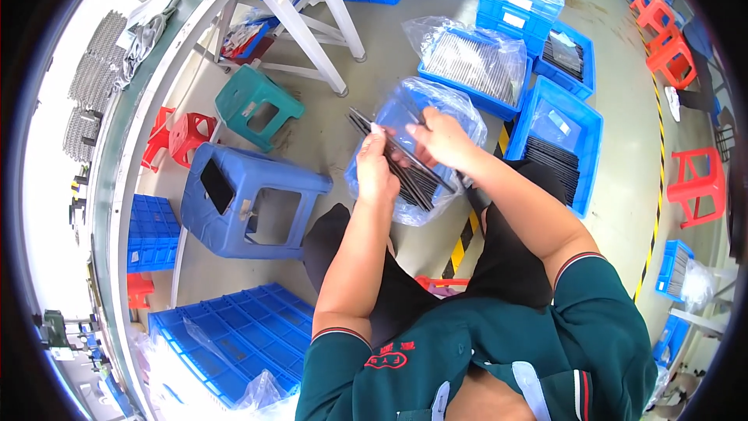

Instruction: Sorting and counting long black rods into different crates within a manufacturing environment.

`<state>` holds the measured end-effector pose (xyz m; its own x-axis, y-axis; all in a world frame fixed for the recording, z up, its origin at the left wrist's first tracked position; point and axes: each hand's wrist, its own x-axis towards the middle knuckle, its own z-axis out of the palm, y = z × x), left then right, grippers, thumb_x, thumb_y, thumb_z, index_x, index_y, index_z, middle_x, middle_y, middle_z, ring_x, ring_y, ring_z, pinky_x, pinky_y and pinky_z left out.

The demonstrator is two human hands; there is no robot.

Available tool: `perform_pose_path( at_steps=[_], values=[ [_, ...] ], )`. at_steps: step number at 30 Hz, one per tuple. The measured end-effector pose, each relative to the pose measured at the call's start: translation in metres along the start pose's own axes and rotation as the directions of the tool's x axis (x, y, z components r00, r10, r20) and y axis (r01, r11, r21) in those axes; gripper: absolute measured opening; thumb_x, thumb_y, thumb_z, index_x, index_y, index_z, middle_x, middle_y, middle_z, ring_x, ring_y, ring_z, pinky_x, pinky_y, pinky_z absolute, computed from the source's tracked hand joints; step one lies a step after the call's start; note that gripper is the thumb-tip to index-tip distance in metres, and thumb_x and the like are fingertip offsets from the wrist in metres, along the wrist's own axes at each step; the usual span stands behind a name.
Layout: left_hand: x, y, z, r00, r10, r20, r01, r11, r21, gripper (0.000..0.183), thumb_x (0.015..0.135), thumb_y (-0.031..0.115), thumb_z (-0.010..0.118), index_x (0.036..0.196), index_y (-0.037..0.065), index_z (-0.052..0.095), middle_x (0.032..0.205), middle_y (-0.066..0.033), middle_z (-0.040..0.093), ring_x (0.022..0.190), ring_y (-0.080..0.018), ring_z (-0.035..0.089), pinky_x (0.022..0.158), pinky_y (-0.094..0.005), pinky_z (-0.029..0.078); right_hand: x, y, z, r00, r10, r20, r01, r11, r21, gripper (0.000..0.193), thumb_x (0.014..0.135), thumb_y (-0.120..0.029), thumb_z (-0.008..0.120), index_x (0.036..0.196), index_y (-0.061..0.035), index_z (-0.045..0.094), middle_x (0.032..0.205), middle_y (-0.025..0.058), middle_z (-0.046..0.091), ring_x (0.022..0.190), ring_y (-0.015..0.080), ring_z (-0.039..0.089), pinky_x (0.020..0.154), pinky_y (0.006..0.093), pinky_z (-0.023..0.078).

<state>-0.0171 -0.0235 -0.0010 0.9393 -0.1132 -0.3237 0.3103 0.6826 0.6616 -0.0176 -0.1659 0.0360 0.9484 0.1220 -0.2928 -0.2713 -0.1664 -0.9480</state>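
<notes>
My left hand (376,170) is closed around several long, thin dark strips (414,181), which slant from upper left to lower right between my knees. Just to the right, my right hand (446,140) has its fingers curled over the strips; they look pinched on one thin strip, smeared by motion. Under both hands stands a blue bin lined with a clear plastic bag (467,113), and more dark strips lie partly hidden in it.
At the right, a blue crate (594,136) holds dark strips; another crate (510,101) holds rows of lighter ones under plastic. A blue stool (292,182) with a phone (216,185) on it stands left, near a green stool (273,101). Blue crates (257,327) lie lower left.
</notes>
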Motion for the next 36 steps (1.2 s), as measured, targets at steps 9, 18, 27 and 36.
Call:
perform_pose_path(
  at_steps=[9, 18, 27, 36],
  values=[
    [-0.015, -0.009, 0.001, 0.868, -0.396, 0.299, 0.350, 0.916, 0.198, 0.032, 0.092, 0.037, 0.050, 0.087, 0.006, 0.053, 0.074, -0.0020, 0.049, 0.052, -0.0090, 0.040, 0.047, -0.0243, 0.036, 0.013, 0.003, -0.014, 0.986, 0.028, 0.166, -0.073, 0.958, 0.276, 0.030, 0.085, -0.035, 0.063, 0.083, -0.0054, 0.058, 0.058, -0.0030, 0.047, 0.043, 0.0057, 0.042, 0.038, 0.0184, 0.026],
    [-0.038, -0.010, 0.005, 0.587, -0.709, 0.390, 0.554, 0.703, 0.446, 0.034, 0.088, 0.038, 0.057, 0.082, 0.004, 0.057, 0.073, -0.0019, 0.048, 0.058, -0.0108, 0.042, 0.051, -0.0246, 0.038, 0.069, 0.016, -0.124, 0.868, 0.047, -0.495, 0.215, 0.862, 0.460, 0.026, 0.085, -0.031, 0.058, 0.073, -0.0084, 0.055, 0.046, -0.0023, 0.035, 0.035, 0.0093, 0.030, 0.033, 0.0280, 0.021],
    [-0.015, 0.000, -0.008, 0.805, -0.423, 0.417, 0.392, 0.906, 0.162, 0.038, 0.090, 0.039, 0.053, 0.095, 0.002, 0.055, 0.102, -0.0157, 0.059, 0.095, -0.0372, 0.061, 0.080, -0.0500, 0.051, 0.025, 0.010, -0.044, 0.999, 0.038, -0.027, -0.024, 0.921, 0.389, 0.035, 0.085, -0.039, 0.061, 0.075, -0.0066, 0.052, 0.052, -0.0043, 0.037, 0.039, 0.0058, 0.030, 0.035, 0.0222, 0.019],
    [-0.016, -0.001, -0.006, 0.801, -0.409, 0.437, 0.427, 0.902, 0.060, 0.035, 0.087, 0.044, 0.055, 0.091, 0.009, 0.057, 0.085, -0.0057, 0.051, 0.067, -0.0174, 0.047, 0.060, -0.0336, 0.042, 0.032, 0.014, -0.011, 0.983, -0.161, -0.090, 0.093, 0.854, -0.511, 0.051, 0.075, -0.053, 0.061, 0.071, -0.0019, 0.061, 0.064, 0.0157, 0.059, 0.065, 0.0320, 0.059, 0.060, 0.0414, 0.043]
  ],
)
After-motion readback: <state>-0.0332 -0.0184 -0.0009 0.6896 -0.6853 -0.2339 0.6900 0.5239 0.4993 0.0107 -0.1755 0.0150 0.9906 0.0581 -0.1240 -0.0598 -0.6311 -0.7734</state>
